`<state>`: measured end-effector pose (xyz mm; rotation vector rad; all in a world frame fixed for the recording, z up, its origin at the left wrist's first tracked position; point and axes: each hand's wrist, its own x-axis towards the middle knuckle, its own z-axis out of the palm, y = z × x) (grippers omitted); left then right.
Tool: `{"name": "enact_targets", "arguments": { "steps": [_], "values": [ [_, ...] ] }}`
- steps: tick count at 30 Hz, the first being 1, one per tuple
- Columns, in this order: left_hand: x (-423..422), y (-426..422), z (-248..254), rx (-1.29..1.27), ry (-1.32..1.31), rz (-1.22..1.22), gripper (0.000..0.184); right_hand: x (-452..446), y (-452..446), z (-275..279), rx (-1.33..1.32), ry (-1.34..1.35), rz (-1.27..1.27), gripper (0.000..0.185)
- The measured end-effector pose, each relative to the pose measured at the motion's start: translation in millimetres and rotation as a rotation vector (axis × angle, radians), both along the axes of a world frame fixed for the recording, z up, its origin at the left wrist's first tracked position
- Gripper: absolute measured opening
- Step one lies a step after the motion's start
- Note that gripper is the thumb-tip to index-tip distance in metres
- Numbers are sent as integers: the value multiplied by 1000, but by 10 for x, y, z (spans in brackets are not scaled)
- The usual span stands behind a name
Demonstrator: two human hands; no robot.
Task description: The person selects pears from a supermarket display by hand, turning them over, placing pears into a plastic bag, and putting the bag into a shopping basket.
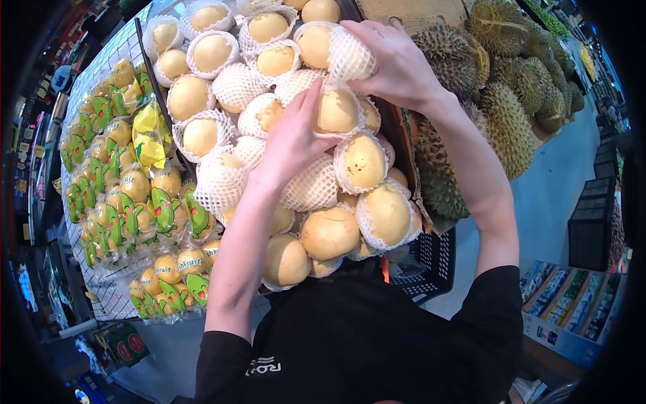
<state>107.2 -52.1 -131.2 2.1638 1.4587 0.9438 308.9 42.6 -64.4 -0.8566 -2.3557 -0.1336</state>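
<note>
Our left hand (296, 135) spreads wide round one netted fruit (336, 111) near the middle of the heap, while our right hand (387, 60) curls about the white foam net (351, 55) on another just beyond. Largest is one dark-edged bin (143, 54), holding more than twenty pale yellow fruits (268, 27) packed so tightly that only narrow gaps surround our fingers. Past its right edge we count at least six durians (508, 128), with open floor (558, 175) farther right. One black basket (441, 259) sits near the bin's near right corner. Smaller bagged fruits (134, 183) overlap uncountably along the left, beside one yellow packet (149, 138).
</note>
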Motion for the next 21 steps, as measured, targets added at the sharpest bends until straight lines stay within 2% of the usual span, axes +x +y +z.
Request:
{"name": "enact_targets", "arguments": {
  "steps": [1,3,8,12,14,16,17,18,20,21],
  "values": [
    [6,6,-23,33,41,-7,92,-20,7,-36,-38,57,82,77],
    [11,33,-64,66,82,-11,91,-113,12,-77,-11,65,82,77],
    [48,5,-50,-7,-94,49,91,-317,187,-197,21,99,152,76],
    [35,-84,-10,-3,-52,48,93,-368,282,-278,7,53,266,79],
    [49,-116,-127,123,-118,144,80,-369,321,-292,-8,27,321,80],
    [42,-112,-114,50,-157,153,80,-342,345,-186,-253,-16,404,79],
    [34,-98,-88,-17,-193,147,80,-312,323,-118,-364,-25,407,70],
    [26,-84,-60,-14,-198,155,80,-308,347,-75,-362,-31,414,70],
    [21,-76,-3,-125,-195,128,96,-303,372,-40,-475,-83,362,60],
    [14,-74,36,-125,-197,129,96,-326,349,-61,-476,-85,363,60]
  ]
}}
